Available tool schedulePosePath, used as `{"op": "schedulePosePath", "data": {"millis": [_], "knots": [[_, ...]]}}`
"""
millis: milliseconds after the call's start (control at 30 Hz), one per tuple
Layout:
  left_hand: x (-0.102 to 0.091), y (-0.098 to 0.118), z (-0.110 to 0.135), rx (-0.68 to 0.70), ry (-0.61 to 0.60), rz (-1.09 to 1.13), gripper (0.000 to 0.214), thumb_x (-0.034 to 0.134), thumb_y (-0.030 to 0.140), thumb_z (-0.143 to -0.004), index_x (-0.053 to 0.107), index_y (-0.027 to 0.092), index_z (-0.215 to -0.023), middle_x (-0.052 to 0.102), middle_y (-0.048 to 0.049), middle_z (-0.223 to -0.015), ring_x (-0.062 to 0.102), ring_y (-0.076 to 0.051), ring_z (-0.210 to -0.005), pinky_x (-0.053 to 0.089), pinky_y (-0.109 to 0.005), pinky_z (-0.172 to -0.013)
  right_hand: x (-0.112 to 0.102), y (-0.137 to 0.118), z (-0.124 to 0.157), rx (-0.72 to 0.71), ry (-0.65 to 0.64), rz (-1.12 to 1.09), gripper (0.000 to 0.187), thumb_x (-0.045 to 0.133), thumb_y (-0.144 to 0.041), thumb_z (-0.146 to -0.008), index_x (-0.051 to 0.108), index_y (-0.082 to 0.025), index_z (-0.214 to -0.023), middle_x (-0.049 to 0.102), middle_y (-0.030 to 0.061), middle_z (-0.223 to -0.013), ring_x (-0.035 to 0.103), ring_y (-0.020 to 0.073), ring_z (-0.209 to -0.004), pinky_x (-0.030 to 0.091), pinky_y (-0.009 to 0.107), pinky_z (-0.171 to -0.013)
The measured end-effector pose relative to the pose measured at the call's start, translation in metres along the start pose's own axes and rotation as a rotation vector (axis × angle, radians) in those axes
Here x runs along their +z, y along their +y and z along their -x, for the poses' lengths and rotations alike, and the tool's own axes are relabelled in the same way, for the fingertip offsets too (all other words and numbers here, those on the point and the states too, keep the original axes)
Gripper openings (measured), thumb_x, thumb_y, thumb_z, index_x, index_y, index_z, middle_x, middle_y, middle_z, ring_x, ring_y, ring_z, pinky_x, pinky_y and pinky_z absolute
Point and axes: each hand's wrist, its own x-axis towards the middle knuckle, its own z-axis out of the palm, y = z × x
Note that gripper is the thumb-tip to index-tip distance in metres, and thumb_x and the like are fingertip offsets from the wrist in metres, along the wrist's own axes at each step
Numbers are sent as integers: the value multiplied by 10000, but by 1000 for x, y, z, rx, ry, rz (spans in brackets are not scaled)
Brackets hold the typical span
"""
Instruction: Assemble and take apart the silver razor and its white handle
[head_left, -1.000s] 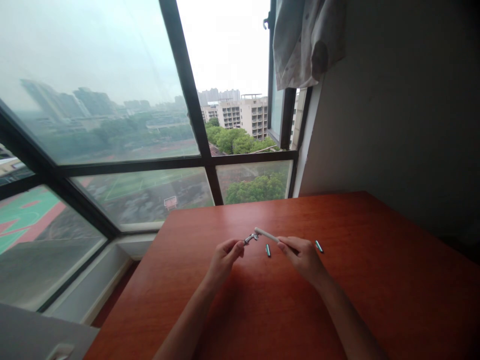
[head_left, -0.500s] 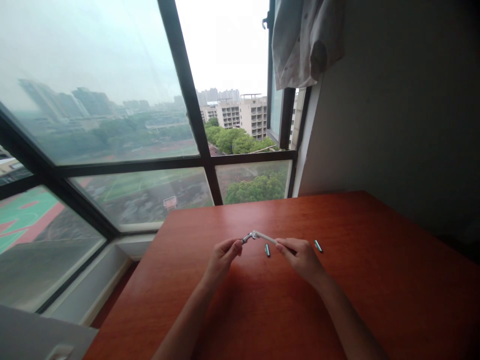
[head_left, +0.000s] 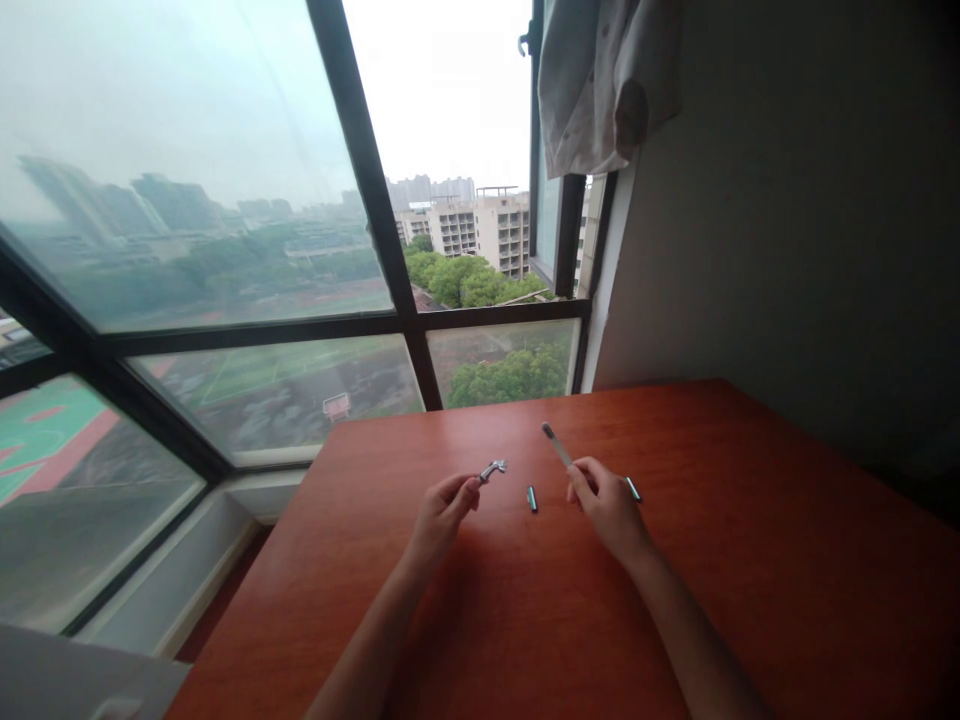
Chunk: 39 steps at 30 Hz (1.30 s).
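Observation:
My left hand (head_left: 444, 512) is closed around a silver razor handle (head_left: 493, 470), its bare neck pointing up and right with no blade head on it. Across from it, my right hand (head_left: 606, 500) pinches a slim pale stick with a dark tip (head_left: 559, 447), which slants up and left; the frames do not show its exact kind. The two held things are apart. Between the hands, a green-and-dark razor cartridge (head_left: 532, 499) lies on the table. A second razor cartridge (head_left: 634, 489) rests just beyond my right hand, partly hidden by it.
The reddish-brown wooden table (head_left: 480, 620) spreads under both arms, its far edge near the window frame (head_left: 315, 330). A dark wall (head_left: 780, 250) stands at the right. Pale cloth (head_left: 585, 90) hangs by the window.
The pale stick has come away from the razor handle and been turned, so its dark tip now points up and left. My right hand has shifted slightly right; my left hand stays nearly still.

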Motion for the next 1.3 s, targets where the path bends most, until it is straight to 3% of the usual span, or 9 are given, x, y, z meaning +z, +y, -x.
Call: {"op": "schedulePosePath", "data": {"millis": [200,367,633,1300], "knots": [[3,0,1,16,-33,-22,397,605,514,-809,681,125,-794,512,-4,-614,423,-121,-573,342,-220,-531,-16,22,-7,211,2,456,278,483,-361,-869,672,-228,-715,715,59,-740,631,193,-643,321,254,-504],[3,-2,1,24,-32,-27,386,593,501,-823,693,128,-825,519,-6,-617,440,-130,-587,355,-222,-541,-24,34,-7,339,-51,612,263,506,-367,-865,695,-228,-748,729,97,-777,652,213,-668,293,259,-487],[4,1,2,41,-42,-36,359,595,477,-829,693,133,-810,531,-7,-621,447,-132,-594,360,-225,-556,-21,35,-6,334,-94,692,208,550,-354,-861,685,-226,-769,728,98,-803,667,221,-699,321,260,-509],[4,0,2,35,-56,-30,357,585,461,-846,678,118,-830,509,-1,-624,399,-103,-559,306,-203,-504,-41,46,-4,393,-154,776,166,582,-330,-833,662,-195,-780,715,98,-833,667,237,-782,343,276,-560]]}}
